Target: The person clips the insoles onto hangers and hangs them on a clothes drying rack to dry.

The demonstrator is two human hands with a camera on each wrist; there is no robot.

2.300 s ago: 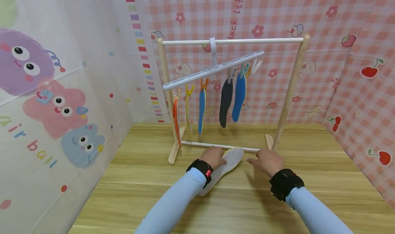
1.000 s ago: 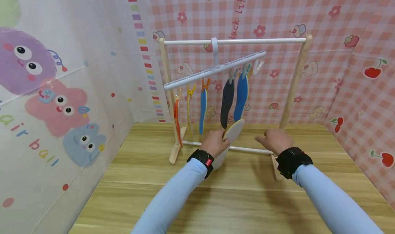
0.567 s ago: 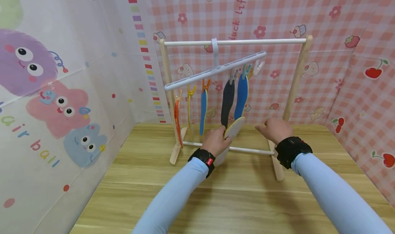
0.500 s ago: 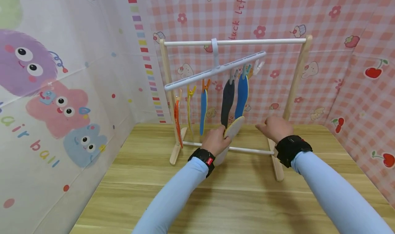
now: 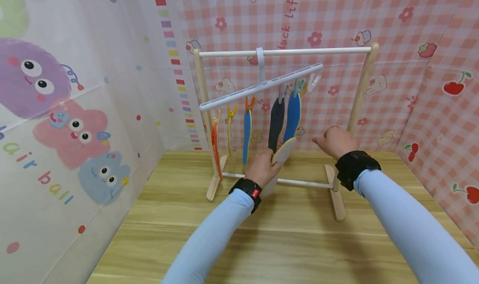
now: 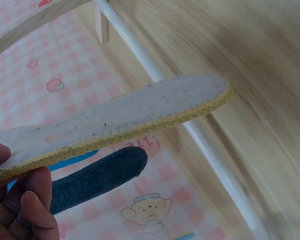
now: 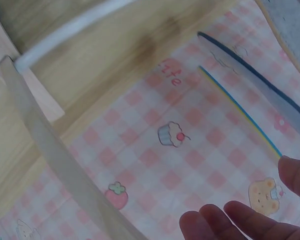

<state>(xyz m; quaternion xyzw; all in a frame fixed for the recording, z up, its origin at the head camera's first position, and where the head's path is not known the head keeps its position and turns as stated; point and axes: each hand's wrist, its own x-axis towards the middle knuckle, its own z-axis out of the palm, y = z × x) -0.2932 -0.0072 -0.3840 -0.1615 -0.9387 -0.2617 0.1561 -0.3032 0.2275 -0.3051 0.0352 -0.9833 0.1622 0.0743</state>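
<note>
My left hand (image 5: 260,167) pinches a pale grey insole (image 5: 285,149) with a yellow edge, thumb on one face and fingers on the other. The insole is tilted above the table, in front of the rack's lower bar; its far end shows in the left wrist view (image 6: 140,110). My right hand (image 5: 337,142) hovers beside the rack's right post, holding nothing, fingers loosely bent in the right wrist view (image 7: 235,225). Above hangs a slanted white hanger (image 5: 232,96). Its clothespins hold a dark insole (image 5: 277,119), a blue insole (image 5: 292,115) and several others. A white clothespin (image 5: 313,82) at its right end holds nothing.
A wooden rack with a white top bar (image 5: 318,51), a lower bar (image 5: 307,183) and a right post (image 5: 362,92) stands on the wood-grain table (image 5: 284,250). Patterned cloth (image 5: 396,38) hangs behind and at both sides. At the left hang an orange insole (image 5: 214,146) and a narrower blue one (image 5: 247,136).
My left hand has lifted the grey insole off the table and tilted its far end up. My right hand has risen and shifted right, towards the post. The hanging insoles stay in place.
</note>
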